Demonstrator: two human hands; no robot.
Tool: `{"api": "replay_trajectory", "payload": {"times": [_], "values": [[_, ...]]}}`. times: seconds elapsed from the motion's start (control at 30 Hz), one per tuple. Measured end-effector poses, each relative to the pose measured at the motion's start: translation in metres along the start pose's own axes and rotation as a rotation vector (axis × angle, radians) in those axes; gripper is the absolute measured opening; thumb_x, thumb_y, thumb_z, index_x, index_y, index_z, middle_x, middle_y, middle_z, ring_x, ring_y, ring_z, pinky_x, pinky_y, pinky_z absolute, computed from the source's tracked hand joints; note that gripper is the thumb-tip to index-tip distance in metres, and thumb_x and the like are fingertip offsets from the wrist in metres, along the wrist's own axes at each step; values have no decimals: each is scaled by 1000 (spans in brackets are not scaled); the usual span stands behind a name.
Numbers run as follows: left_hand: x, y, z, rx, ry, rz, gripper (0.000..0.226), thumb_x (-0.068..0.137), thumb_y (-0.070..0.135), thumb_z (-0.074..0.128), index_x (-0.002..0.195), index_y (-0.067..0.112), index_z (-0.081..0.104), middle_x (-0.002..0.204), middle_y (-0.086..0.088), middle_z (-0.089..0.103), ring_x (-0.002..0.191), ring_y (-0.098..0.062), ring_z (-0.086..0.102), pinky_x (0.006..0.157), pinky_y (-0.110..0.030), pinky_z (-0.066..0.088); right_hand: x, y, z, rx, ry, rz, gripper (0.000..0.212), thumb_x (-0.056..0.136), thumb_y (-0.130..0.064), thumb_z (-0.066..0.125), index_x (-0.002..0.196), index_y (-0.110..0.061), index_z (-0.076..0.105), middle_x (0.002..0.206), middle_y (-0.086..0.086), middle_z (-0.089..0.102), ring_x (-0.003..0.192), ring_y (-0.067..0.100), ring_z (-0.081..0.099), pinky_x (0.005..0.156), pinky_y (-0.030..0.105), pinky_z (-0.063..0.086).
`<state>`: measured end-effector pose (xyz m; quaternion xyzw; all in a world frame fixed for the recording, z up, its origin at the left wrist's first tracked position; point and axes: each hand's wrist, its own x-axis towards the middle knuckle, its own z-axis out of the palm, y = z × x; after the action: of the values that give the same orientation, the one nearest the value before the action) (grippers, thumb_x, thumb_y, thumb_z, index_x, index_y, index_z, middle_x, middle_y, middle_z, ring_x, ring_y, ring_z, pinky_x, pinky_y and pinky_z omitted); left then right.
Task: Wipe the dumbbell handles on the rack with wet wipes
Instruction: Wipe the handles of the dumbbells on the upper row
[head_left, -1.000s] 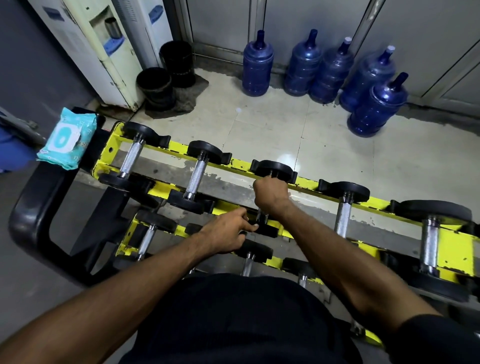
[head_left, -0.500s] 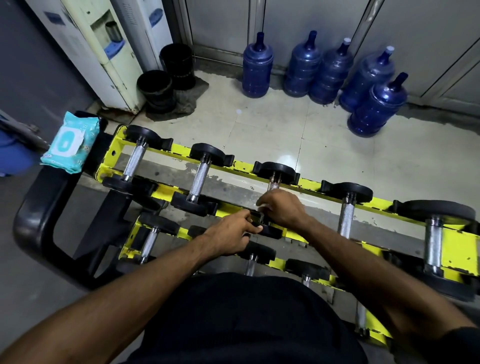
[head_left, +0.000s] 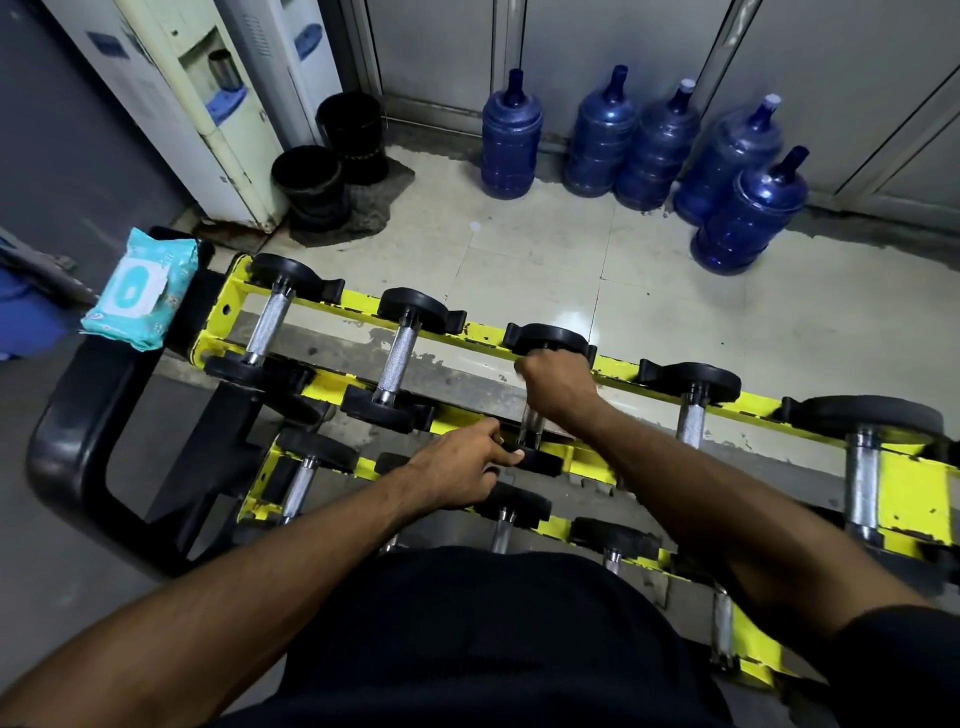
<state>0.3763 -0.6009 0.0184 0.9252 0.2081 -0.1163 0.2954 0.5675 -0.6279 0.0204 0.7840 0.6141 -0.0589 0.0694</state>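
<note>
1 dumbbell (head_left: 550, 338): R hand (head_left: 558, 382) grips handle (head_left: 531, 427), L hand (head_left: 457, 473) holds end (head_left: 543, 463).

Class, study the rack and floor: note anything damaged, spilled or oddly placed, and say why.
Yellow paint on the rack is chipped along its rails. A dark, damp-looking patch spreads on the floor under the black buckets.

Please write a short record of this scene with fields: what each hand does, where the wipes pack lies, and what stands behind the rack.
right hand: grips the handle of the third dumbbell from the left, top row
left hand: holds the near head of the same dumbbell
wipe in hand: cannot tell, hidden
wet wipes pack: on the black frame, left of the rack
behind rack: five blue water bottles, two black buckets
</note>
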Motion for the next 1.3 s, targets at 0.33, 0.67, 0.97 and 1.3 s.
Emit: {"api": "replay_trajectory", "payload": {"times": [0.33,0.67,0.97,1.3], "values": [[-1,-4,1,51,5,65,41,95,21,56,136,29,61,126,3,46,111,-12,51,84,-23,41,3,-22,-5,-33,-297,-92,12,88,-25,64,98,-21,68,100,1,70,86,23,64,63,30,44],[5,-3,-3,2,9,76,36,97,22,59,132,30,64,106,7,43,89,-6,45,68,-17,32,-51,10,48,855,229,316,14,79,-17,76,89,-19,66,86,0,68,78,19,61,63,32,51],[5,-4,-3,15,11,78,37,97,22,59,133,30,63,107,6,45,91,-7,48,69,-18,37,-13,22,54,1783,402,934,9,80,-2,80,84,-6,72,89,14,73,77,23,67,62,28,56],[3,-2,-5,-17,28,85,33,98,21,59,129,28,67,107,4,48,90,-7,48,65,-16,33,-53,15,60,1374,153,565,10,74,-8,85,79,-7,76,80,5,75,75,18,73,67,32,60]]}}
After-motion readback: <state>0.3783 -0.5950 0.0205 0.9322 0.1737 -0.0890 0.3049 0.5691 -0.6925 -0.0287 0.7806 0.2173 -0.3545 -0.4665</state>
